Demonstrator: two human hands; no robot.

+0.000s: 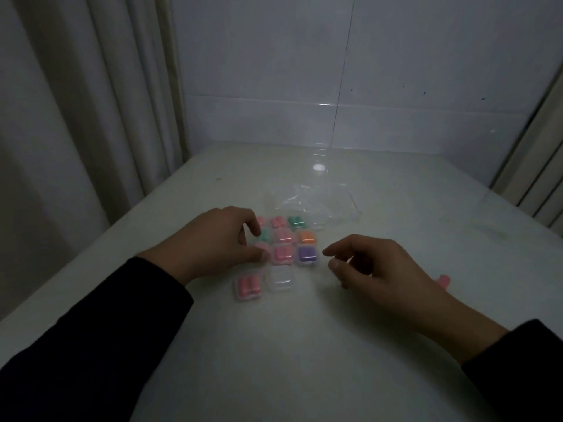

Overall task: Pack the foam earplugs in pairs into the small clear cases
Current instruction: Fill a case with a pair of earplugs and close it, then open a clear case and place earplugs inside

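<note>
Several small clear cases lie in a grid on the white table [304,345], holding pink, green [296,222], orange [307,237] and purple [307,254] earplug pairs. One case with pink earplugs [248,286] sits at the front left, and an empty clear case [282,278] lies beside it. My left hand [213,242] grips a pink-filled case at the grid's left edge between thumb and fingers. My right hand [387,272] hovers to the right of the grid, fingers loosely curled, holding nothing. A loose pink earplug [443,281] peeks out behind my right hand.
A crumpled clear plastic bag [307,202] lies just behind the grid. A curtain [76,117] hangs at the left and a tiled wall [350,71] stands behind the table. The table's left edge runs diagonally under my left forearm.
</note>
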